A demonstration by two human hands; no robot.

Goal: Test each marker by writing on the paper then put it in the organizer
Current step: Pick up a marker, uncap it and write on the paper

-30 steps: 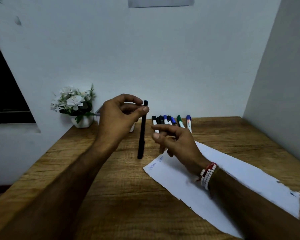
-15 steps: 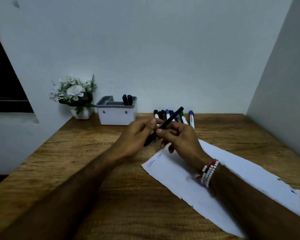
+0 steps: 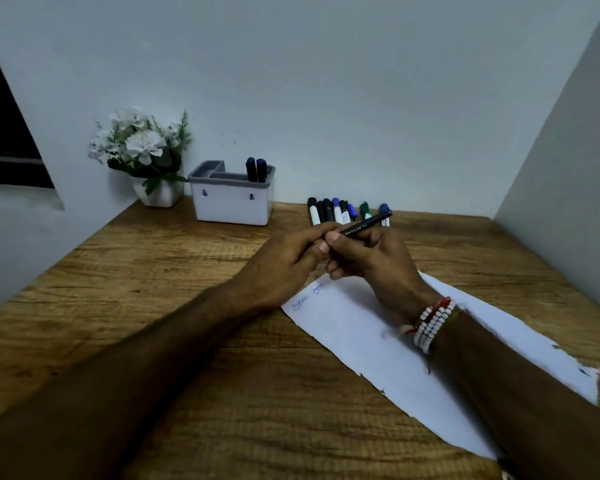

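A slim black pen [image 3: 368, 224] with white lettering is held by both hands above the near end of the white paper [image 3: 368, 344]. My left hand [image 3: 288, 261] pinches its lower left end, which is hidden by the fingers. My right hand [image 3: 371, 261] grips its middle, and the far end points up and to the right. Two short blue scribbles [image 3: 307, 296] mark the paper's left end. Several capped markers [image 3: 340, 211] lie side by side at the back of the table. The white organizer [image 3: 232, 202] at the back left holds two dark blue markers [image 3: 256, 169].
A white pot of white flowers [image 3: 142, 157] stands left of the organizer against the wall. The wooden table [image 3: 174, 271] meets a wall at the back and a grey wall on the right. A dark window opening is at the far left.
My left hand lowered the black pen from hanging upright to a slant over the paper. My right hand closed on it, so both hands now hold it.
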